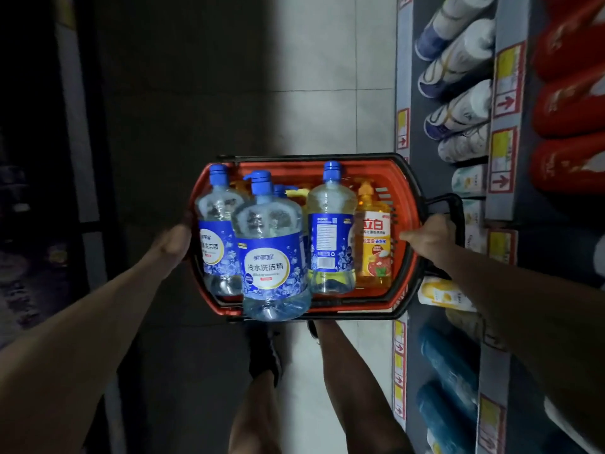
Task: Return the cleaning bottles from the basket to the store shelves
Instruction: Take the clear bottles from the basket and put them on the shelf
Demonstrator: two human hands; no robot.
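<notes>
Nearest, two bare legs and a black shoe are seen on the tiled floor; both forearms are stretched forward from the lower corners. A red basket is held off the floor between the hands, above the feet. The left hand is closed on the left rim, its fingertips hidden behind the edge; the right hand is curled round the right rim, just beside a black handle that is folded outward.

The cleaning bottles are stood upright inside the basket; a large clear bottle with a blue pump cap and blue label is placed at the near edge; a second clear bottle is set against the left wall; a pale yellow bottle with a blue cap is turned label-back near the middle; an orange bottle with a pump is lodged at the right side; another blue cap is glimpsed behind them.

To the right, the store shelves are edged with price tags; blue containers are seen lower, white and blue bottles farther along, and red packs on the outer tier; the left side is lost in darkness.
</notes>
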